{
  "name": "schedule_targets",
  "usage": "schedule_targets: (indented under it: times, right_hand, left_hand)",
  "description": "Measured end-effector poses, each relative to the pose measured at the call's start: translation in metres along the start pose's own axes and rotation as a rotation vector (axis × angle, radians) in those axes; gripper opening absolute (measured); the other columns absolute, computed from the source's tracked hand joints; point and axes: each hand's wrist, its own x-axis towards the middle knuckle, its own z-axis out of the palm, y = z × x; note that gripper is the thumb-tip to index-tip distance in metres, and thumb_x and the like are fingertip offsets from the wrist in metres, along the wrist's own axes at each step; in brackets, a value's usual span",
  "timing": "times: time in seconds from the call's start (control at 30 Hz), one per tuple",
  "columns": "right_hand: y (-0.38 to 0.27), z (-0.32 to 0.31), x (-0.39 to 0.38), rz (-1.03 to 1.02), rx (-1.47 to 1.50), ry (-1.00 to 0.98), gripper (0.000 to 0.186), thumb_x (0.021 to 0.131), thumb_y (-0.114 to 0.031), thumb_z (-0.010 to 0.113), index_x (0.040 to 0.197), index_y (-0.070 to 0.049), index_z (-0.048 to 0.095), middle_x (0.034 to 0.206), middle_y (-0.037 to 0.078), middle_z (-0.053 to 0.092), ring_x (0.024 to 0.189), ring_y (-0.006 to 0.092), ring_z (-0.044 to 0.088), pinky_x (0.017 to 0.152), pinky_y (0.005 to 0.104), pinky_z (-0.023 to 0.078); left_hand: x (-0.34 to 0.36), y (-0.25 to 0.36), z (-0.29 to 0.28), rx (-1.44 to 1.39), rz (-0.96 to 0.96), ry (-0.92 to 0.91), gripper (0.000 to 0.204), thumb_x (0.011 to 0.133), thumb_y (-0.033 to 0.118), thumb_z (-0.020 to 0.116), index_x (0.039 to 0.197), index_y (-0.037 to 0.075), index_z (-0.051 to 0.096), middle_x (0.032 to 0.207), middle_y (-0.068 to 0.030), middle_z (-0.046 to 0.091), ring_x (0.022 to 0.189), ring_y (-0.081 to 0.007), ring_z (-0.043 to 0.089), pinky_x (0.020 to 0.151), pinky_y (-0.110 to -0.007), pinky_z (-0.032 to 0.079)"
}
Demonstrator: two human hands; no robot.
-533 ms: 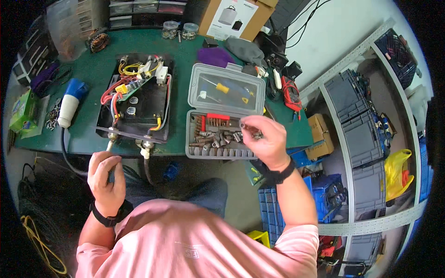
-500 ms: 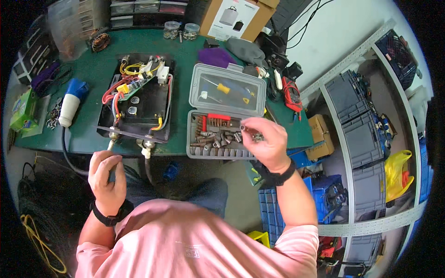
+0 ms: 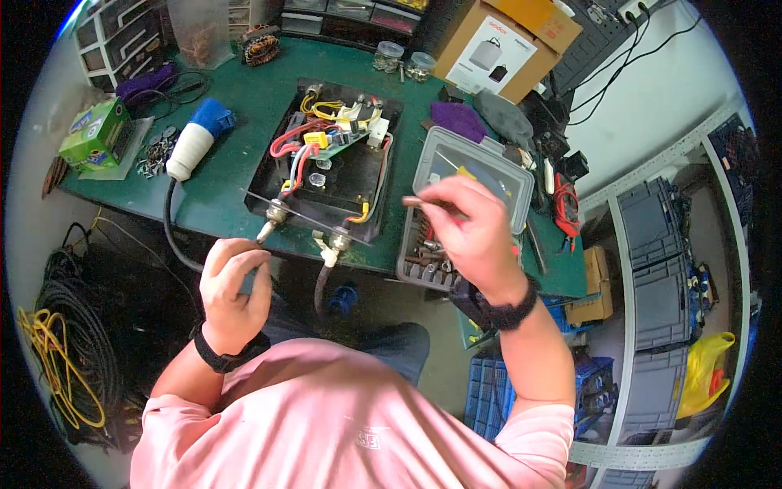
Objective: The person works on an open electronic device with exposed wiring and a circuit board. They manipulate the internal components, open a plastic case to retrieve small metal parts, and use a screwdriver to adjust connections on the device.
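My left hand [image 3: 234, 285] is pinched closed just below the left cable gland [image 3: 276, 213] of an open black box [image 3: 338, 175] holding wires and a green circuit board. A short white piece [image 3: 265, 233] leads from that gland to my fingertips; what they grip is mostly hidden. My right hand [image 3: 472, 232] is closed on a small, brownish metal socket [image 3: 412, 201], held level and pointing left. It hovers over a grey toolbox [image 3: 468, 287] with sockets and bits, hiding part of it. A dark cable [image 3: 322, 289] hangs from the box's right gland.
A white-and-blue plug [image 3: 199, 138] with a black cable, loose screws [image 3: 159, 151] and a green carton [image 3: 95, 137] lie on the left of the green table [image 3: 224, 196]. Clear jars [image 3: 388, 55] and a cardboard box [image 3: 497, 50] stand behind. Shelving [image 3: 623, 326] runs along the right.
The view has turned, shifting the table to the right in the picture. My right hand has moved with the socket from over the toolbox toward the black box. My left hand stays by the left gland.
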Motion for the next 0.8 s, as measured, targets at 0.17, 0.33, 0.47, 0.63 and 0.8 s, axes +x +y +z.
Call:
schedule_targets:
  times: [0.17, 0.33, 0.47, 0.63, 0.8]
  right_hand:
    - [0.019, 0.031, 0.037, -0.085, -0.169, -0.172, 0.009, 0.083, -0.004, 0.064, 0.09, -0.001, 0.067, 0.086, 0.014, 0.064, 0.08, 0.0298, 0.063, 0.072, 0.0371, 0.05]
    - [0.019, 0.04, 0.054, -0.108, -0.237, -0.301, 0.01, 0.081, -0.005, 0.062, 0.089, -0.001, 0.067, 0.086, 0.015, 0.063, 0.083, 0.0337, 0.062, 0.074, 0.0396, 0.05]
    - [0.019, 0.044, 0.059, -0.092, -0.323, -0.409, 0.01, 0.08, -0.005, 0.061, 0.087, -0.002, 0.068, 0.085, 0.016, 0.062, 0.084, 0.0347, 0.061, 0.075, 0.041, 0.05]
    - [0.02, 0.047, 0.061, -0.118, -0.362, -0.448, 0.009, 0.079, -0.003, 0.061, 0.085, -0.002, 0.067, 0.083, 0.017, 0.061, 0.085, 0.0347, 0.061, 0.076, 0.0421, 0.05]
    - [0.021, 0.047, 0.061, -0.156, -0.378, -0.463, 0.01, 0.077, -0.002, 0.061, 0.085, -0.002, 0.068, 0.083, 0.017, 0.061, 0.085, 0.035, 0.061, 0.076, 0.0422, 0.05]
  left_hand:
    - [-0.003, -0.005, -0.011, 0.007, -0.044, 0.01, 0.019, 0.073, -0.009, 0.063, 0.09, -0.001, 0.063, 0.087, -0.0144, 0.06, 0.077, -0.029, 0.059, 0.07, -0.036, 0.048]
    - [-0.007, -0.017, -0.015, 0.028, -0.04, 0.019, 0.02, 0.073, -0.01, 0.063, 0.09, -0.001, 0.063, 0.087, -0.0145, 0.06, 0.076, -0.029, 0.059, 0.069, -0.036, 0.048]
    - [-0.008, -0.021, -0.016, 0.023, -0.042, 0.036, 0.02, 0.073, -0.01, 0.063, 0.091, -0.001, 0.063, 0.086, -0.0145, 0.06, 0.076, -0.029, 0.059, 0.069, -0.036, 0.048]
    - [-0.008, -0.024, -0.017, 0.012, -0.064, 0.027, 0.02, 0.073, -0.01, 0.063, 0.091, -0.001, 0.063, 0.086, -0.0146, 0.06, 0.076, -0.0289, 0.059, 0.069, -0.036, 0.048]
    - [-0.009, -0.026, -0.018, 0.01, -0.075, 0.03, 0.019, 0.074, -0.01, 0.063, 0.091, -0.001, 0.062, 0.086, -0.0148, 0.06, 0.076, -0.0289, 0.059, 0.069, -0.035, 0.048]
